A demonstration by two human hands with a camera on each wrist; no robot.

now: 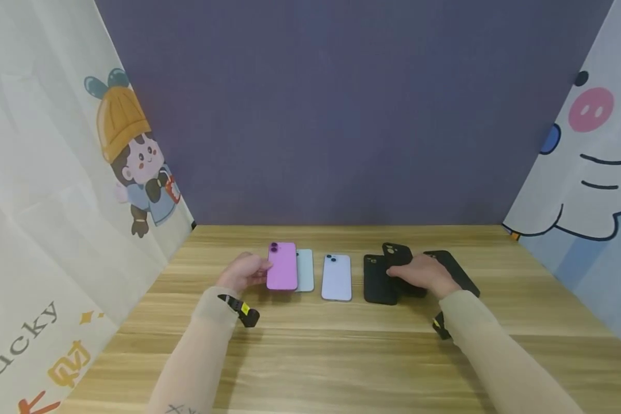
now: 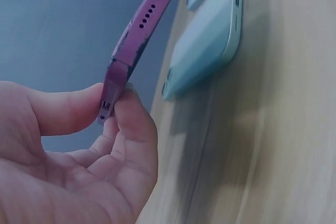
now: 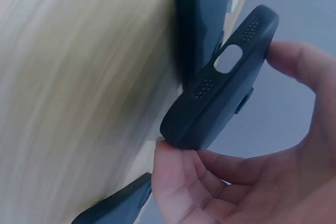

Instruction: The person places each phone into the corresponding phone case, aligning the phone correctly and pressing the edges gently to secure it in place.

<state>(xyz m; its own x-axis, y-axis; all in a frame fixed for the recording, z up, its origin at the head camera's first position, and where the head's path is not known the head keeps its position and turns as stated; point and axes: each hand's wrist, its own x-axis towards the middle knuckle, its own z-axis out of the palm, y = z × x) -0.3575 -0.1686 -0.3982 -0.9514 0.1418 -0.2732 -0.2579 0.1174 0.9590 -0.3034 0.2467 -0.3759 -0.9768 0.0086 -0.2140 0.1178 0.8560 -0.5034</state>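
My left hand (image 1: 244,271) pinches a pink phone (image 1: 282,267) by its left edge, thumb on one face and fingers on the other. In the left wrist view the phone's port and speaker holes (image 2: 148,17) show. The raised phone partly covers a mint phone (image 1: 306,270) lying on the table. A black phone case (image 1: 399,254) is held by its long sides in my right hand (image 1: 423,275). The right wrist view shows its lower edge with a port cutout, tilted above the table. Another black case (image 1: 379,286) lies just left of it.
A pale lavender phone (image 1: 337,279) lies back up mid-table. One more black case (image 1: 454,271) rests slanted behind the right hand. The wooden table (image 1: 310,356) ends at a dark blue panel (image 1: 341,115), with printed curtains (image 1: 41,190) at both sides.
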